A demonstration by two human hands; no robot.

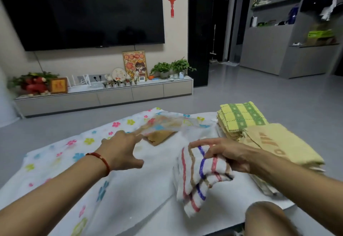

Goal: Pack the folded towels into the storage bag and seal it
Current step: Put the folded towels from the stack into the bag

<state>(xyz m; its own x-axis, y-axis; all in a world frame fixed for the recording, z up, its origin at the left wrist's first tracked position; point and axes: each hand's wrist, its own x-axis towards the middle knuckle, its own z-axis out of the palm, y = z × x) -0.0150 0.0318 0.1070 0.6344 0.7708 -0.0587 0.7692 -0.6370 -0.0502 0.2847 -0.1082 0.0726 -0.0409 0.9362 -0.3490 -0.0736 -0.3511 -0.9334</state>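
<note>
My right hand (228, 155) grips a folded white towel with red, blue and brown stripes (199, 177), lifted a little above the cloth. My left hand (121, 149) reaches forward and its fingertips touch the mouth of a clear storage bag (178, 124), which is blurred. A brown towel (159, 137) lies partly inside that bag. To the right stand a folded yellow-and-green checked towel (241, 117) and, nearer, a pale yellow towel with brown lettering (282, 143).
A white cloth with coloured flowers (61, 163) covers the floor under everything. My bare knee (267, 219) is at the bottom right. A low TV cabinet (104, 96) with plants and ornaments runs along the far wall, with grey floor between.
</note>
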